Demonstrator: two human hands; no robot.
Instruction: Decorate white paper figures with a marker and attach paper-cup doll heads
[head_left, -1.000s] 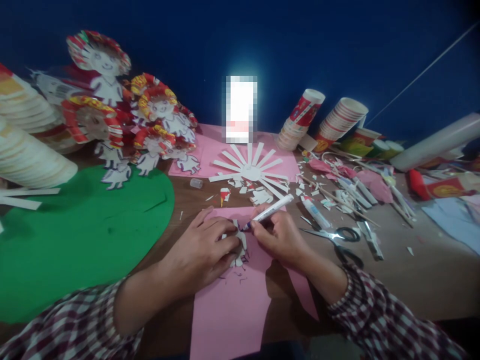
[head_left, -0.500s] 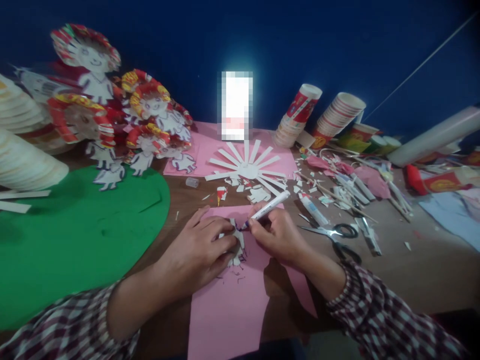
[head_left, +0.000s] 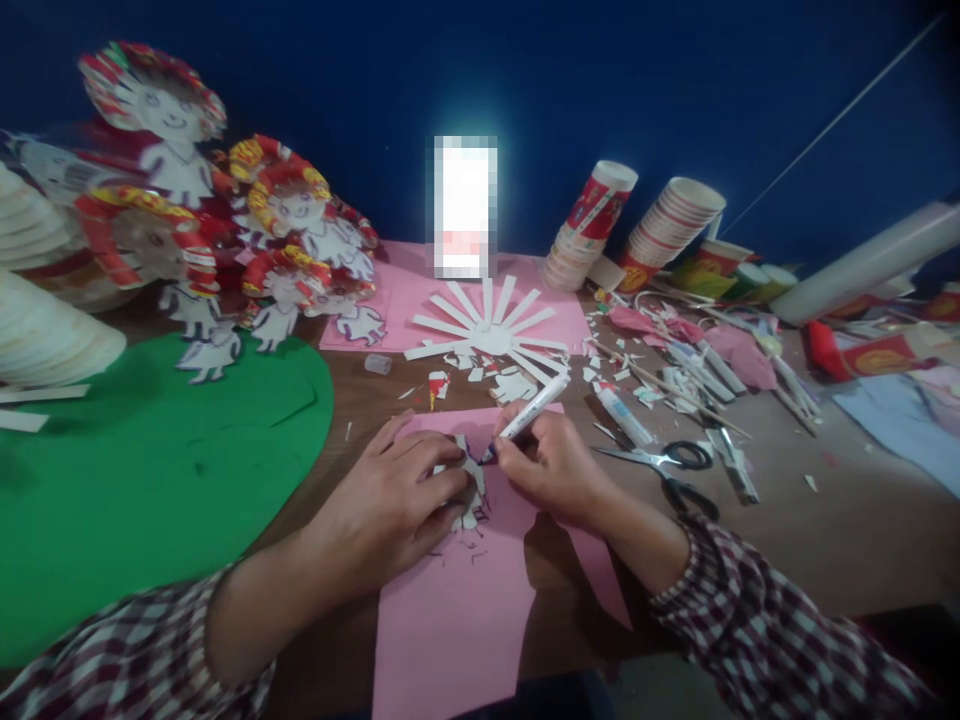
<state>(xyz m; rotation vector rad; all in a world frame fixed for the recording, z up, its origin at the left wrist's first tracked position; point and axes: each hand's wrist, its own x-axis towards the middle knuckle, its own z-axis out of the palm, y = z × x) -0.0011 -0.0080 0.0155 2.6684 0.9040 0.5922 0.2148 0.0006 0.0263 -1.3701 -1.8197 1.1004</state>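
A small white paper cutout [head_left: 475, 492] lies on the pink sheet [head_left: 450, 630], partly covered by my left hand [head_left: 409, 492]. That hand rests flat, its fingers stretched over the cutout and pressing it down. My right hand [head_left: 551, 462] is closed around a white marker [head_left: 534, 408], held slanted with its dark tip at the cutout's right edge. Short dark marker strokes show on the pink sheet around and below the cutout. Just beyond the hands lies a white paper piece with many strips fanned out [head_left: 491, 335].
Black-handled scissors [head_left: 664, 460], a glue tube [head_left: 624, 415] and paper scraps lie right of my hands. Stacked paper cups [head_left: 667, 235] stand behind. Paper-doll figures [head_left: 285, 240] and a green board [head_left: 172, 500] are at left. A marker cap [head_left: 377, 364] lies on the table.
The whole view has shifted slightly. The marker tip has barely moved along the cutout's right edge, and my left hand stays on the cutout.
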